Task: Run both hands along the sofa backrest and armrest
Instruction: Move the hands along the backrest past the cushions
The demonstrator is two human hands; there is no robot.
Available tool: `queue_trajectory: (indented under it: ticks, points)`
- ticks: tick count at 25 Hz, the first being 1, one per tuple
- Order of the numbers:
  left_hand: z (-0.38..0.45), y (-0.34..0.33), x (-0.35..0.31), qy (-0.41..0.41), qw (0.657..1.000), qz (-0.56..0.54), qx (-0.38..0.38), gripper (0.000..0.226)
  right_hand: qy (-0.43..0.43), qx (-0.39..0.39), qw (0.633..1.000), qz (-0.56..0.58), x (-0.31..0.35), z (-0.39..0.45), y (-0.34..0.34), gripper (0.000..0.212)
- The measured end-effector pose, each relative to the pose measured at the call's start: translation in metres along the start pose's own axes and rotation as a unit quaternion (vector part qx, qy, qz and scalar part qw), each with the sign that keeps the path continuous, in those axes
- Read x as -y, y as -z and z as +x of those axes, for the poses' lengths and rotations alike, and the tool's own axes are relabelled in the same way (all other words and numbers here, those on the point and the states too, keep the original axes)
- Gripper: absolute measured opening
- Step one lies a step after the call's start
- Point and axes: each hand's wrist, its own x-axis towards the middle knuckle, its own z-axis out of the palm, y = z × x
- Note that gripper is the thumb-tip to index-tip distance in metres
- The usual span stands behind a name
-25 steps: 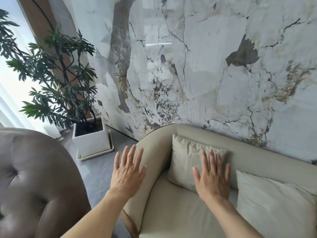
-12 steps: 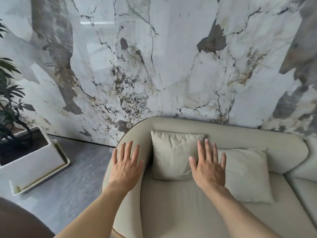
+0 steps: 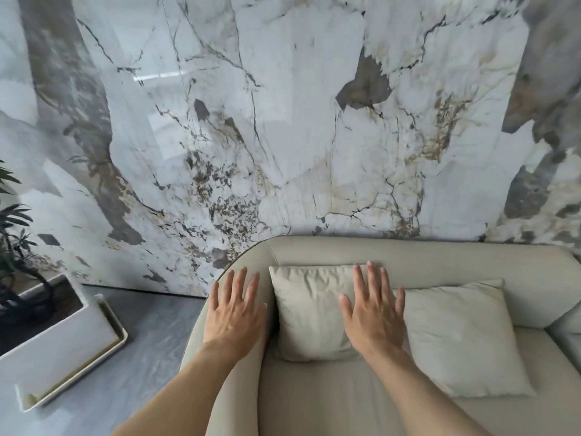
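Note:
A beige sofa stands against the marble wall. Its backrest (image 3: pixel 424 256) runs along the wall and curves at the left into the armrest (image 3: pixel 204 347). My left hand (image 3: pixel 234 313) is flat and open over the armrest's top, fingers spread and pointing at the wall. My right hand (image 3: pixel 372 309) is open with fingers apart over the left cushion (image 3: pixel 308 313), its fingertips reaching the lower edge of the backrest. Whether either palm touches the fabric I cannot tell. A second cushion (image 3: pixel 459 338) leans to the right of my right hand.
The glossy marble wall (image 3: pixel 283 121) rises right behind the sofa. A white square planter (image 3: pixel 59 344) with a dark-leaved plant sits on the grey floor (image 3: pixel 151 335) at the left. Another sofa section (image 3: pixel 569 328) begins at the far right.
The view has swung to the right and nearer the sofa, so the brown chair has left the frame. Both hands have moved forward: the left onto the armrest, the right up the cushion toward the backrest.

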Motion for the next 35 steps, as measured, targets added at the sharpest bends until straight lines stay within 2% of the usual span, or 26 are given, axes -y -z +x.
queue_trajectory:
  ticks: [10,18,21,25,29,32,35]
  points:
    - [0.081,-0.03,0.009,-0.006,0.999,0.034,0.023,0.065,0.03,0.028,0.999,0.031,0.008,0.086,-0.046,0.065]
    - [0.195,-0.104,0.054,-0.081,0.995,0.003,0.065,0.065,-0.014,0.1,0.993,-0.054,0.056,0.149,-0.121,0.079]
    - [0.235,-0.152,0.061,-0.092,0.991,-0.036,0.095,0.06,-0.026,0.13,0.99,-0.057,0.069,0.18,-0.165,0.08]
    - [0.264,-0.232,0.064,-0.087,0.988,-0.045,0.123,0.061,0.005,0.148,0.985,-0.085,0.064,0.212,-0.231,0.08]
    - [0.303,-0.308,0.06,-0.058,0.986,-0.057,0.148,0.068,0.022,0.136,0.99,-0.02,0.057,0.247,-0.312,0.073]
    - [0.319,-0.345,0.059,-0.052,0.99,-0.061,0.116,0.073,0.036,0.099,0.994,-0.016,0.059,0.261,-0.366,0.064]
    - [0.324,-0.374,0.06,-0.06,0.995,-0.047,0.068,0.081,0.023,0.077,0.997,-0.021,0.063,0.26,-0.419,0.07]
